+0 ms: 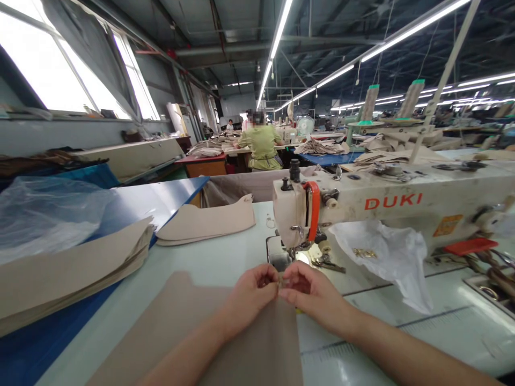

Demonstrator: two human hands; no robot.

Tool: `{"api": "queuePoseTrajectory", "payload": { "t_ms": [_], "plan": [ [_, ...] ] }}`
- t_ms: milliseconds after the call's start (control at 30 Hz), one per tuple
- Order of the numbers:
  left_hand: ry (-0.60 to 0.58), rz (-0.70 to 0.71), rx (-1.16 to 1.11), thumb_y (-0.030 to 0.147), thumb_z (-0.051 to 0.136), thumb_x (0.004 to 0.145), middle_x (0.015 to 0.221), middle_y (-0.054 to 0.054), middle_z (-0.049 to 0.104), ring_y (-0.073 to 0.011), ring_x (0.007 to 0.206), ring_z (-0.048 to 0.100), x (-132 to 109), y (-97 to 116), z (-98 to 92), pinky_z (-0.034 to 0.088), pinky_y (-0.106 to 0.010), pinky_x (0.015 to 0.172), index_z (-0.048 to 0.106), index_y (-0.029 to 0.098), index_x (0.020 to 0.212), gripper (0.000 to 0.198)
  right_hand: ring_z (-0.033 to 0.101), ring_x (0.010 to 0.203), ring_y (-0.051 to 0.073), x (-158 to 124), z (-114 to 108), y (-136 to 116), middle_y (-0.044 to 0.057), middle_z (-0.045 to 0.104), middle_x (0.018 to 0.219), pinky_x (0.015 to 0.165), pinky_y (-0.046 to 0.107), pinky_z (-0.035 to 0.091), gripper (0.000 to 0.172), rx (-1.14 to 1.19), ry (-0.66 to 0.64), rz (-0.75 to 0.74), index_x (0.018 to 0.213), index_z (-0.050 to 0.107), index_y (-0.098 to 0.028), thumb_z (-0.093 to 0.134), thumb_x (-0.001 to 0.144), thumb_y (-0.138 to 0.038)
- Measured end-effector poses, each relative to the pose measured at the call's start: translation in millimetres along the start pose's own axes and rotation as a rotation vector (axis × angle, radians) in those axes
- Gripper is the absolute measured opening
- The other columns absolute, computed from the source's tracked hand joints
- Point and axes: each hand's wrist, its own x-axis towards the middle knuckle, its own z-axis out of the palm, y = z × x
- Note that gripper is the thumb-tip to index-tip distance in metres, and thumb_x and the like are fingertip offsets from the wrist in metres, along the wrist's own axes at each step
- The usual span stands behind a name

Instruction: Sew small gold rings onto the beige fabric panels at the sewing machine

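Note:
My left hand (251, 292) and my right hand (309, 292) meet fingertip to fingertip just in front of the needle area of the white DUKI sewing machine (386, 206). Both pinch a tiny item between them, too small to name, at the far edge of a beige fabric piece (209, 338) that lies flat on the pale table (217, 260). Both forearms rest over this fabric. A crumpled clear plastic bag (386, 257) holding several small metal pieces lies right of the needle, against the machine body.
A stack of beige cut pieces (68, 271) lies at left on a blue surface (153, 198), with a second stack (207, 222) behind it. A plastic sheet (44, 212) lies far left. A person in a green top (261, 147) works farther back among other tables.

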Motion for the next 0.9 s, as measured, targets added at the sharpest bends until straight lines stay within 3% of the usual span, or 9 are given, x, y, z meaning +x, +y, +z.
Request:
{"api": "queuePoseTrajectory", "payload": {
  "t_ms": [100,300,467,633,900],
  "plan": [
    [0.009,0.031,0.044,0.020,0.055,0.060,0.058,0.005,0.046,-0.0111,0.058,0.041,-1,-1,-0.3,0.032,-0.023,0.056,0.050,0.017,0.061,0.006,0.045,0.061,0.011,-1,1,1,-0.005,0.049,0.066,0.056,0.022,0.035,0.025,-0.100,0.028,-0.010,0.079,0.051,-0.019,0.071,0.067,-0.026],
    [0.002,0.011,-0.029,0.020,0.058,0.060,0.058,0.005,0.050,-0.0102,0.056,0.042,0,-2,-2.2,0.032,-0.022,0.055,0.053,0.017,0.062,0.007,0.041,0.058,0.011,2,-4,2,-0.004,0.047,0.061,0.054,0.023,0.032,0.015,-0.125,0.045,-0.056,0.069,0.053,-0.018,0.061,0.075,-0.030],
    [-0.006,-0.007,-0.207,0.017,0.065,0.054,0.068,0.002,0.059,-0.0113,0.062,0.051,-1,5,-1.6,0.038,-0.023,0.061,0.052,0.017,0.058,0.013,0.042,0.058,0.011,-1,-4,0,-0.003,0.049,0.061,0.054,0.023,0.033,0.016,-0.214,0.092,-0.139,0.068,0.053,-0.019,0.058,0.078,-0.029],
    [0.019,-0.057,-0.245,0.015,0.067,0.055,0.063,0.002,0.060,-0.0115,0.059,0.054,-5,12,1.4,0.041,-0.024,0.062,0.053,0.017,0.057,0.014,0.044,0.057,0.012,-3,-3,1,-0.002,0.050,0.061,0.054,0.023,0.035,0.014,-0.333,0.173,-0.170,0.066,0.050,-0.019,0.055,0.079,-0.025],
    [0.016,-0.010,-0.326,0.020,0.075,0.055,0.065,0.003,0.060,-0.0108,0.061,0.056,-3,2,3.7,0.044,-0.023,0.061,0.053,0.017,0.069,0.027,0.048,0.059,0.011,-2,-3,6,-0.002,0.054,0.064,0.056,0.022,0.037,0.011,-0.424,0.180,-0.245,0.065,0.052,-0.019,0.053,0.076,-0.017]
  ]
}}
